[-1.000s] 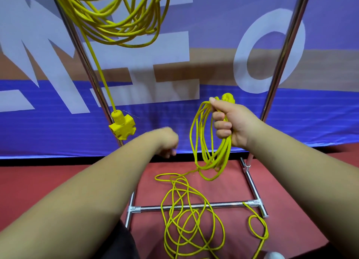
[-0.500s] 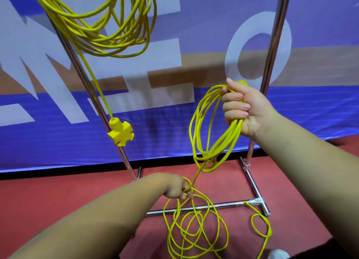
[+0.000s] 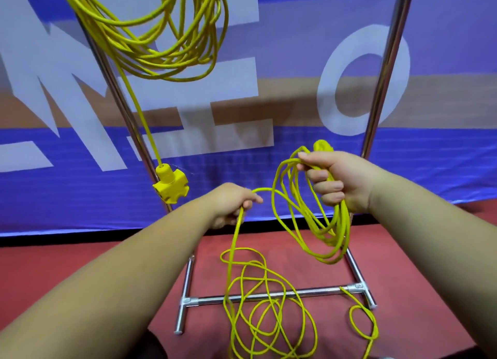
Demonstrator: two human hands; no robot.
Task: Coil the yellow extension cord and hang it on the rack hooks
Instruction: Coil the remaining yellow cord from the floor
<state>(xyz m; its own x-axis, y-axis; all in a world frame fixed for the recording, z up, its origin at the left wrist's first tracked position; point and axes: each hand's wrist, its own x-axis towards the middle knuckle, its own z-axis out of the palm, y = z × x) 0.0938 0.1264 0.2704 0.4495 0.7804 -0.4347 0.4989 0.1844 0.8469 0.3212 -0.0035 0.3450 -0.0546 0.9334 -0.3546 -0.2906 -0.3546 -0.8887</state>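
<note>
Faced the rack (image 3: 384,71), banner (image 3: 295,36) behind. Saw a hung coil (image 3: 161,49) far left, socket block (image 3: 170,186) below, beside the left post (image 3: 113,84). Held a second coil (image 3: 343,224) in the right hand (image 3: 338,181), right of the left hand (image 3: 231,205). Found loose cord (image 3: 242,249) on the near floor (image 3: 40,264), across the base bar (image 3: 322,290).

Both arms stretch forward, the left arm (image 3: 121,264) in from the lower left, the right arm (image 3: 430,237) from the lower right. Right hand (image 3: 338,181) is the higher one, fist closed round a bunch of cord (image 3: 343,224) loops, fingers stacked and facing the camera, thumb across the top. Left hand (image 3: 234,202) sits lower and just to its left, back toward the camera, fingers curled round a single strand. Hands near each other, not touching
</note>
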